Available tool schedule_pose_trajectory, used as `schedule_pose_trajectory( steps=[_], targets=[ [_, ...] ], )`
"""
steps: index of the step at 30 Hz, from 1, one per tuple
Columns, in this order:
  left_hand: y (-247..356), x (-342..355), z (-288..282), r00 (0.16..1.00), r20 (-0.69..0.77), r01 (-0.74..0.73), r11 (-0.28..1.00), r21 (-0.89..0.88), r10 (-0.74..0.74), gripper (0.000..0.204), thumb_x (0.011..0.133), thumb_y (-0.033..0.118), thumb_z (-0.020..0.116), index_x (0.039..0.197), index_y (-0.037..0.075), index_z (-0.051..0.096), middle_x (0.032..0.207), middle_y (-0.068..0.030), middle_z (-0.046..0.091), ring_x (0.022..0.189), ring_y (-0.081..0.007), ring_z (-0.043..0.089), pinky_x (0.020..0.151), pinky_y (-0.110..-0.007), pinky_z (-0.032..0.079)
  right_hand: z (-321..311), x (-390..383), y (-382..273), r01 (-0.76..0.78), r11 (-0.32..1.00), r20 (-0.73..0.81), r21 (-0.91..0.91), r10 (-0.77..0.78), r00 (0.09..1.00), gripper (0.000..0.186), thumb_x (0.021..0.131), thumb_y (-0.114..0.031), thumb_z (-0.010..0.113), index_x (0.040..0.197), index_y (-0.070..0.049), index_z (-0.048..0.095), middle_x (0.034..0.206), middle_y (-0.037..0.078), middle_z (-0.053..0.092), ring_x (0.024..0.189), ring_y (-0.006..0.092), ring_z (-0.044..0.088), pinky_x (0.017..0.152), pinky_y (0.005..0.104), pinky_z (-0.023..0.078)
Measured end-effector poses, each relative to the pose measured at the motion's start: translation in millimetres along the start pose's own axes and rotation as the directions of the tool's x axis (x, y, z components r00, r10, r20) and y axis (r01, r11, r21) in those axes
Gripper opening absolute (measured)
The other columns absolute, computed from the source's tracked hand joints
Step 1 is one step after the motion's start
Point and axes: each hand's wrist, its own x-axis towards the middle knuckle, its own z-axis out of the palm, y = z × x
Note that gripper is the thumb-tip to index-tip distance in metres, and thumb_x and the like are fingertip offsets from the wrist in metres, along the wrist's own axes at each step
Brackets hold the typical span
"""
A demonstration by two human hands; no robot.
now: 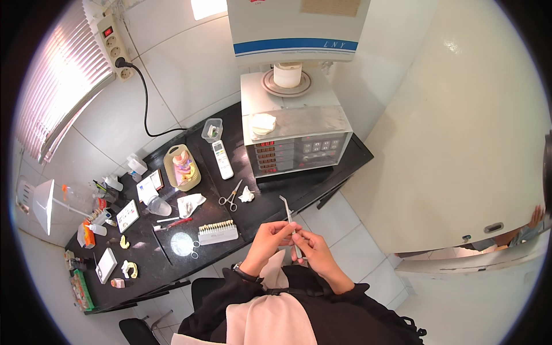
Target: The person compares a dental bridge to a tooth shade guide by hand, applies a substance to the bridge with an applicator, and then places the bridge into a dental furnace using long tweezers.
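A slim silver instrument with a bent tip, like dental tweezers (286,206), points up and away from me over the table's near edge. My left hand (265,246) is closed, its thumb and fingers pinching the shaft. Lower down, my right hand (315,250) is closed round the handle end, and the fingertips of both hands meet there. Nothing shows between the tips. On the black table (253,211) ahead lie a crumpled white tissue (246,195), scissor-handled forceps (232,196) and a tooth shade guide (218,232) with a row of tooth-coloured tabs.
A control unit (299,150) carries a large white furnace (299,29) at the back. Left of it are a remote control (222,161), a basket (194,183) with dental models, a red toothbrush (178,223) and a lamp (42,206). Another hand (536,217) shows at the right edge.
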Motion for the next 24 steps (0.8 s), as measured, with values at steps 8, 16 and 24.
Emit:
schedule_pose_trajectory(
  steps=[8,16,24],
  targets=[
    [-25.1,-25.3,-21.4,0.987,-0.153,-0.047,0.999,-0.027,0.042,0.033,0.097,0.027,0.055,0.106,-0.002,0.064,0.098,-0.0133,0.071,0.087,-0.0168,0.068,0.078,-0.028,0.053,-45.6,-25.0,1.7,-0.019,0.967,0.088,-0.253,0.042,0.995,0.031,0.099,-0.030,0.051,0.099,-0.002,0.063,0.078,0.003,0.066,0.063,0.0062,0.055,0.058,0.0204,0.044],
    [-49.9,-82.6,-157.5,0.767,-0.622,-0.069,0.985,0.158,0.154,0.033,0.095,0.030,0.056,0.101,-0.001,0.065,0.090,-0.0114,0.071,0.076,-0.0139,0.067,0.066,-0.025,0.053,-104.6,-50.1,38.7,-0.074,0.934,-0.129,-0.349,0.030,0.991,0.029,0.098,-0.025,0.050,0.098,0.000,0.064,0.079,0.004,0.067,0.066,0.0087,0.056,0.060,0.0223,0.046],
    [-81.2,-103.7,-279.1,0.722,-0.677,0.216,0.884,0.414,0.140,0.029,0.095,0.027,0.056,0.093,-0.001,0.065,0.078,-0.0093,0.069,0.059,-0.0150,0.064,0.050,-0.027,0.050,-89.3,-37.6,75.7,-0.131,0.924,-0.144,-0.360,0.084,0.986,0.025,0.096,-0.025,0.054,0.097,-0.002,0.063,0.082,0.004,0.068,0.068,0.0097,0.058,0.061,0.0244,0.047]
  ],
)
